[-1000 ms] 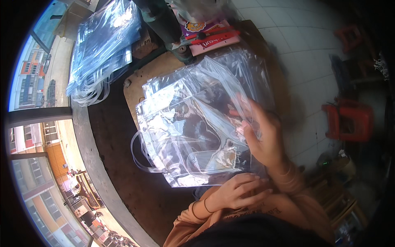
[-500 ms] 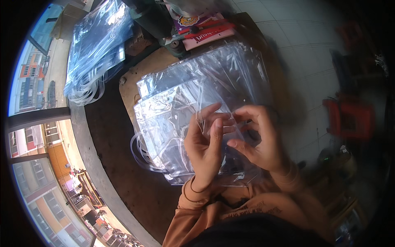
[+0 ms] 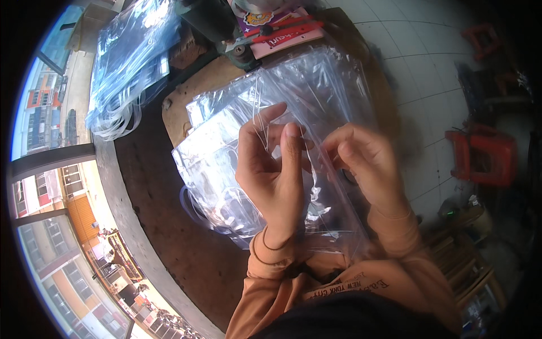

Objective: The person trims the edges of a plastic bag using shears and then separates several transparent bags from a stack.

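A stack of clear plastic bags [image 3: 226, 121] lies in front of me, with the top one lifted along its right side. My right hand [image 3: 364, 161] is closed in a pinch on that bag's edge [image 3: 333, 175]. My left hand [image 3: 274, 169] is over the stack, thumb raised and fingers curled. Thin clear strands [image 3: 258, 110] run up from between its fingers; their far ends are hard to make out against the shiny plastic. The left fingertips are partly hidden behind the thumb and come close to the right hand.
More clear bags with looped handles [image 3: 121, 116] are piled at the far left. A dark machine base [image 3: 243, 56] stands beyond the stack, beside red-handled pliers [image 3: 288, 28] and a pink printed packet [image 3: 291, 46]. Red stools [image 3: 483, 155] stand on the tiled floor at right.
Both hands have moved a little away from me, the left also leftward. My right fingers have closed on the bag's edge, which has risen. The strands have moved with the left hand.
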A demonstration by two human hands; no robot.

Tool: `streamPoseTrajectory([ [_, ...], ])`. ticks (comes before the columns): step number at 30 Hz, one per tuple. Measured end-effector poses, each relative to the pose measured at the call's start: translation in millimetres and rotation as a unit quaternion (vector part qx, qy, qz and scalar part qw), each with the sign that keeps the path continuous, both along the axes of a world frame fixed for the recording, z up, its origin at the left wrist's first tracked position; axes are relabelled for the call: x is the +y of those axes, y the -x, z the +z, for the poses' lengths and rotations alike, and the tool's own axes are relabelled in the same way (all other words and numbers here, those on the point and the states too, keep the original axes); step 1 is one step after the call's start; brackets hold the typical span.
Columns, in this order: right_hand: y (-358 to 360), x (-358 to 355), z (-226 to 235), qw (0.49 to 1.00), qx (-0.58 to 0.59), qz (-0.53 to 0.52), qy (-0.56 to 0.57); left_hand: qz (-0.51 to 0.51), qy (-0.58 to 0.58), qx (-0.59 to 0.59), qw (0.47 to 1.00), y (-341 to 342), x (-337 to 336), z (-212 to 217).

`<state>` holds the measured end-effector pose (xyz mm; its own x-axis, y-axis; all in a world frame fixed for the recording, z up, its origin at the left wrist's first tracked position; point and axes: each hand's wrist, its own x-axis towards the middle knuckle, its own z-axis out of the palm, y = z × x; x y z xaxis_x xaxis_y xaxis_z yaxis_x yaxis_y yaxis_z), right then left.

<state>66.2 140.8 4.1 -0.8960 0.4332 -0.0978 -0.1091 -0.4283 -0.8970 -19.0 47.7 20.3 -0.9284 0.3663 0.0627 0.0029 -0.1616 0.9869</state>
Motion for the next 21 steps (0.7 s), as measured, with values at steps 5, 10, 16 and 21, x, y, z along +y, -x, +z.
streamPoseTrajectory([
  [5,-15.3,-2.8,-7.0,0.995,-0.015,-0.002,-0.102,0.020,0.003,-0.003,1.000,10.4,8.1,-4.9],
  [10,-15.1,2.0,-4.0,0.998,-0.044,0.025,-0.034,0.013,-0.033,-0.018,0.999,12.9,10.7,-6.0],
  [16,-11.8,5.3,-3.1,0.997,-0.050,0.058,0.014,-0.020,-0.003,-0.011,1.000,17.9,6.4,-7.6],
  [21,-11.9,11.0,-1.0,0.994,-0.075,0.050,0.065,0.030,0.210,0.491,0.845,1.1,-10.3,-1.3],
])
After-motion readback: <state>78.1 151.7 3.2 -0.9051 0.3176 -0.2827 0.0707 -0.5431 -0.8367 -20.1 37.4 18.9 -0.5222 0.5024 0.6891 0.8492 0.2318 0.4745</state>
